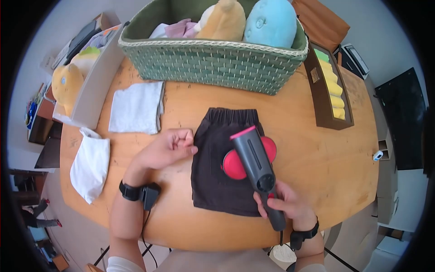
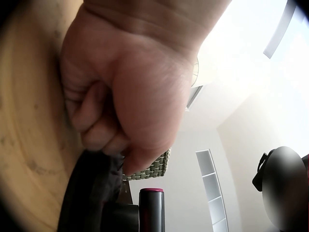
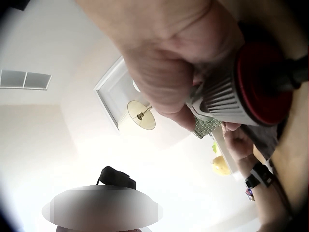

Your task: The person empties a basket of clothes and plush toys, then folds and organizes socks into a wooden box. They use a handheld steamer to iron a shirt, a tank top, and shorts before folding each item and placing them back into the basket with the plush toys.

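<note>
Dark shorts or a skirt (image 1: 213,181) with a gathered elastic waist lie flat on the wooden table. My right hand (image 1: 290,201) grips the handle of a grey and pink appliance, which looks like a handheld garment steamer (image 1: 253,156), over the dark garment. Pink rounded parts show on both sides of its grey body. In the right wrist view, a cord leaves the red end of the handle (image 3: 263,84). My left hand (image 1: 170,147) has its fingers curled in, with the thumb tip right at the garment's left edge. Dark fabric (image 2: 89,188) shows just beyond those fingers.
A green woven basket (image 1: 204,65) with plush toys and cloth stands at the back. Folded grey cloth (image 1: 136,109) and white cloth (image 1: 90,163) lie to the left, by a white box (image 1: 97,88). A brown box (image 1: 312,84) holding yellow rolls is at right.
</note>
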A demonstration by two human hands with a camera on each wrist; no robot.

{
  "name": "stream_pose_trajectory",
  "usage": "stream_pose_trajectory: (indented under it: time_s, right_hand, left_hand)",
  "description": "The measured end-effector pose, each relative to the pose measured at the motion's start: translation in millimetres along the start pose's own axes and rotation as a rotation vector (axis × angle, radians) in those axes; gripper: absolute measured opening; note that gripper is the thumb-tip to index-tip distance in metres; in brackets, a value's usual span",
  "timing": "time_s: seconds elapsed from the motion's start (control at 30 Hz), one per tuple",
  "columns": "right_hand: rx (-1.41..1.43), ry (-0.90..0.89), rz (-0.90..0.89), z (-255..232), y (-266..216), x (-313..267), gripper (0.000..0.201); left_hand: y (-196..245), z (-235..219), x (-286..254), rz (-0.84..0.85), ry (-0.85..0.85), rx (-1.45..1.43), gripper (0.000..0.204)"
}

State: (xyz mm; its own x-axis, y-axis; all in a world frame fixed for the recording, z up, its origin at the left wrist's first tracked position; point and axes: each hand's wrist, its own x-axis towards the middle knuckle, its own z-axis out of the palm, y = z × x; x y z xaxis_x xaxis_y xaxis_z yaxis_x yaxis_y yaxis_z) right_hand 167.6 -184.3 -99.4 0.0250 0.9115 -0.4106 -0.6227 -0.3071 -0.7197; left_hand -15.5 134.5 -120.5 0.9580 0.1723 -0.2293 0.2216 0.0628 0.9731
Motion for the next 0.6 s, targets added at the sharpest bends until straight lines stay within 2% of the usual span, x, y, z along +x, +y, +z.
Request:
stream_pose_trajectory:
  time_s: [0.07,0.1,0.17,0.2,0.23,0.33,0.53,0.6]
  right_hand:
    - [-0.002,-0.031,0.013,-1,-1,1,0.065]
    - [-0.007,-0.041,0.027,-3,-1,1,0.069]
    - [0.009,-0.044,0.028,-4,2,0,0.068]
    - [0.009,-0.056,0.018,-5,0,1,0.067]
    - [0.007,-0.055,0.014,-4,-2,2,0.067]
    - [-0.008,-0.039,0.029,1,-3,0,0.066]
    - [-0.034,0.009,0.017,6,0,-1,0.062]
    - [-0.115,0.057,-0.036,11,0,1,0.060]
  left_hand:
    - [-2,0,-2,-0.015,-0.017,-0.075,0.031]
    - [-6,-1,-2,-0.009,-0.028,-0.115,0.017]
    - [10,2,-6,-0.065,-0.044,-0.087,0.013]
    - [19,1,-6,-0.103,-0.050,-0.049,0.015]
    - [17,-1,-4,-0.064,-0.094,-0.025,0.035]
    - [24,4,-5,-0.110,-0.015,0.005,0.045]
    - [15,6,-4,-0.026,0.014,0.081,0.049]
    - [11,7,-3,-0.003,0.017,0.097,0.049]
